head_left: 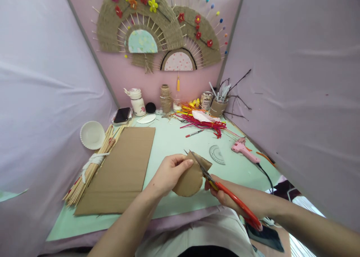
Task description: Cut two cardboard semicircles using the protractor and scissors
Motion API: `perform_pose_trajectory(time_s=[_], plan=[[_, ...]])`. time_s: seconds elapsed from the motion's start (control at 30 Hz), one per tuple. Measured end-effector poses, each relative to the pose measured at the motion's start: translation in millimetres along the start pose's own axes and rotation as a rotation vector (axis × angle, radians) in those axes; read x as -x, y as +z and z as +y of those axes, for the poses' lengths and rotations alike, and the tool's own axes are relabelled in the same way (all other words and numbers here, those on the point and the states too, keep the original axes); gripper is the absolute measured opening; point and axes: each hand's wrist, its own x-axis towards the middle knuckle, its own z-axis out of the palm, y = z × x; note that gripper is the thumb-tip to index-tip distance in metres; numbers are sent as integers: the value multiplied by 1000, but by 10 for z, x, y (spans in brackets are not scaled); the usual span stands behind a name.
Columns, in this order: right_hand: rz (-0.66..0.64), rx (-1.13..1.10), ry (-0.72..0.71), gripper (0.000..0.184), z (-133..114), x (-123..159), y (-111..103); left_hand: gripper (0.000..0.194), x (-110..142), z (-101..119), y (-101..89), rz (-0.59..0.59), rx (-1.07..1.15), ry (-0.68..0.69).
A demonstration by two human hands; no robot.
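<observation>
Much of the flat brown cardboard piece (188,184), over the pale-green surface's (171,142) near middle, looks rounded; its angular far-right flap (206,162) seems left to trim. Left hand (169,171) pinches cardboard, right hand (225,199) grips red-orange-handled metal scissors (238,203)!

A cardboard sheet (123,167) lies left of the scissors (229,193), a protractor (216,154) behind them.

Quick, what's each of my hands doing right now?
Left hand: closed, pinching the cut cardboard piece between thumb and fingers.
Right hand: closed around the orange-handled scissors, whose blades are at the cardboard.
</observation>
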Motion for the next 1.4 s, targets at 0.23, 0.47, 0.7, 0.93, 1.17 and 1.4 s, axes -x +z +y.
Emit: perform_pose_trajectory(time_s=[0.23, 0.47, 0.7, 0.93, 1.17, 1.4], plan=[[45, -17, 15, 47, -61, -20, 62, 32, 19, 60, -3, -36, -36, -48], [108, 13, 118, 44, -137, -27, 75, 28, 28, 70, 7, -18, -62, -23], [122, -27, 190, 48, -12, -22, 119, 27, 36, 98, -19, -41, -44, -21], [200, -47, 207, 53, 142, -89, 181, 29, 25, 101, -16, -11, -35, -31], [208, -106, 219, 57, 59, -124, 170, 41, 19, 58, -24, 38, 29, -26], [113, -29, 34, 53, -76, -34, 127, 32, 43, 109, -27, -63, -140, -5]])
